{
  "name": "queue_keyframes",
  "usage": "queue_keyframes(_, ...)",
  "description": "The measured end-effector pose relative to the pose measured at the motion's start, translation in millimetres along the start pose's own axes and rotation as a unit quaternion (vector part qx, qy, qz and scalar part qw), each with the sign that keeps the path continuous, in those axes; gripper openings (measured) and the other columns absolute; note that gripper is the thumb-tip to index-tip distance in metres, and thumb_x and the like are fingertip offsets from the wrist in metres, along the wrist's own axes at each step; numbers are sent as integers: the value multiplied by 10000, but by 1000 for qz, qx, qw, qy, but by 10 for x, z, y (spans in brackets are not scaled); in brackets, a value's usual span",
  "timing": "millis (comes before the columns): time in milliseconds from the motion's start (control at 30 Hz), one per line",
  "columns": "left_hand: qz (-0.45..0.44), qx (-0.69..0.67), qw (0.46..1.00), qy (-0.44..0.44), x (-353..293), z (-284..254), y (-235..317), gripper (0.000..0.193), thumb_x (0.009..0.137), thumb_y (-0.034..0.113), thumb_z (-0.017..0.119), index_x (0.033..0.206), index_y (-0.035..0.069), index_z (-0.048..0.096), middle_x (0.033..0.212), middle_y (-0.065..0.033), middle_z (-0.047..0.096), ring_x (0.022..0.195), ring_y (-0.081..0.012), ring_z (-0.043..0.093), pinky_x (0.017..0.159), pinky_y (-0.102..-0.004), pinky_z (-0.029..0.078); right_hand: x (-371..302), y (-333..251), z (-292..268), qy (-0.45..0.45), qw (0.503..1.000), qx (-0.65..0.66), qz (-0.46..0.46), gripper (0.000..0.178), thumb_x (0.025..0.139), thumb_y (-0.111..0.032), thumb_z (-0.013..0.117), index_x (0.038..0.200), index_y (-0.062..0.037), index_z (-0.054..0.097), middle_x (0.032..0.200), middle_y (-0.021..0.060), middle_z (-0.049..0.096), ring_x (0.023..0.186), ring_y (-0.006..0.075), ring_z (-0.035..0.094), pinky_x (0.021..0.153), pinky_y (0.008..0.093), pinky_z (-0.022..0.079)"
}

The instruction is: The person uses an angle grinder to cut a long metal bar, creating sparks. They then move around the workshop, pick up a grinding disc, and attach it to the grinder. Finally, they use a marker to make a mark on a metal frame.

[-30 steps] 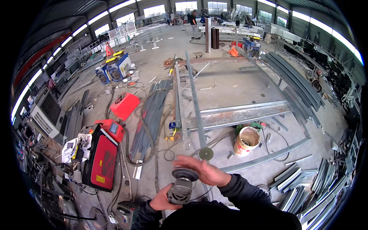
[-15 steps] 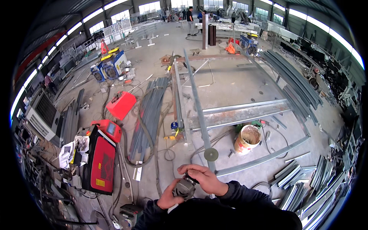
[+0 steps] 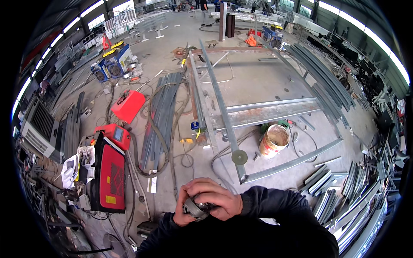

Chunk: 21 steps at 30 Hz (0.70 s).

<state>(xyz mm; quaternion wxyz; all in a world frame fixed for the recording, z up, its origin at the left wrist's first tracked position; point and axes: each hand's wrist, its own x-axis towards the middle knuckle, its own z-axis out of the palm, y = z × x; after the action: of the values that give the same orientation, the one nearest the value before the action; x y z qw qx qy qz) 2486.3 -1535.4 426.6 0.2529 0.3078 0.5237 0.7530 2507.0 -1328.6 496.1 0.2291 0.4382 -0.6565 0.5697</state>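
While the left hand [image 3: 184, 210] and right hand [image 3: 220, 201] curl their fingers around the grinder [image 3: 196, 211] beside the dark jacket [image 3: 258, 228], the round disc [image 3: 239, 157] on the metal bar [image 3: 223, 112] could fall if bumped.

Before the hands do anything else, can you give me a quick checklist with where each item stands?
1. Left hand gripping the power tool: ok, wrapped around its body.
2. Right hand on the tool too: ok, fingers curled over it.
3. Tool head secure: cannot tell, the fingers cover much of it.
4. Power cut off: cannot tell, no switch or plug can be made out.
5. Gloves on: not ok, both hands are bare.
6. Green disc in sight: ok, on the near part of the long steel bar, apart from the hands.
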Motion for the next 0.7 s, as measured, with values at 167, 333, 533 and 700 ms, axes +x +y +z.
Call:
queue_keyframes(167,14,-146,989,-21,-49,-66,-23,1045,714,316,843,1564,139,261,1544,-84,402,1436,-253,448,1192,-424,383,205,188,61,-34,974,-36,-221,408,1066,-348,551,1205,33,588,1429,263,526,1322,525,516,1026,681,454)
queue_keyframes(333,128,-259,956,47,-202,-297,-791,1079,658,455,884,1507,117,311,1519,-118,426,1429,-283,450,1187,-464,385,516,-235,-116,-97,984,139,58,535,1102,-395,475,1431,25,512,1482,209,497,1484,423,367,1211,557,261)
queue_keyframes(533,34,-173,983,49,-246,-210,-240,1065,671,454,876,1508,114,312,1499,-125,443,1403,-286,469,1171,-459,401,580,-420,117,-74,918,133,365,453,1132,-297,448,1456,19,437,1410,148,515,1338,237,477,1149,375,338)
queue_keyframes(700,17,-161,985,60,-254,-188,-198,1053,682,453,870,1508,112,312,1482,-130,456,1382,-289,485,1157,-455,415,403,-180,229,15,993,46,112,320,1080,-226,485,1257,28,569,1330,226,534,1200,339,530,1072,402,400)
